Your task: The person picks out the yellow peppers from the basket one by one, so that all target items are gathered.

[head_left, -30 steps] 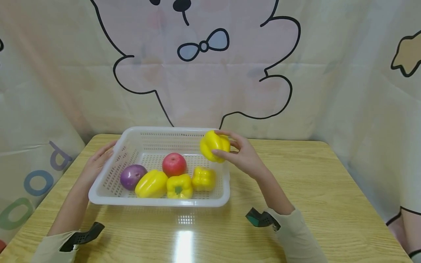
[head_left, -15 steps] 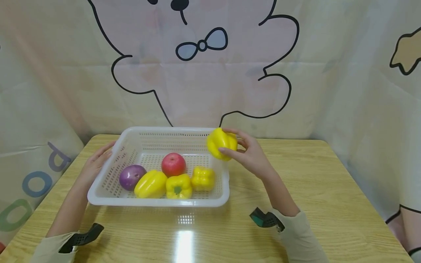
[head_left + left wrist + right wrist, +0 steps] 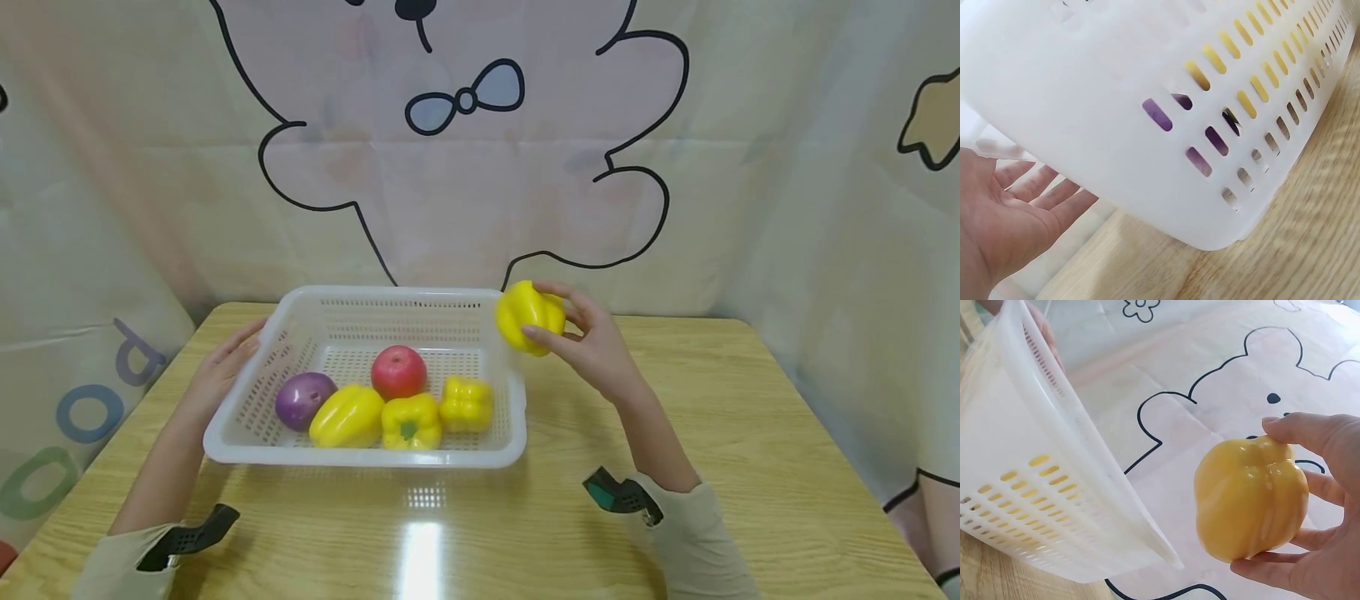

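Note:
My right hand (image 3: 596, 350) pinches a glossy yellow bell pepper (image 3: 527, 317) between thumb and fingers. The pepper is up at the back right corner of a white perforated plastic basket (image 3: 360, 457); in the right wrist view a gap separates it from the basket's rim. On the basket's left side rests my left hand (image 3: 225, 367), its fingers (image 3: 1063, 209) extended along the outer wall in the left wrist view. Inside the basket lie a round purple vegetable or fruit (image 3: 303, 401), a red apple (image 3: 398, 372) and three more yellow bell peppers (image 3: 348, 417).
The basket stands on a light wood-grain table (image 3: 750, 467), with bare tabletop to its right and in front. A printed curtain (image 3: 570, 200) hangs right behind the table's back edge and along both sides. Each sleeve carries a black wrist mount (image 3: 626, 494).
My right hand has carried the yellow bell pepper rightward and slightly up, from over the basket's right end to its outer corner. The left hand and basket stay put.

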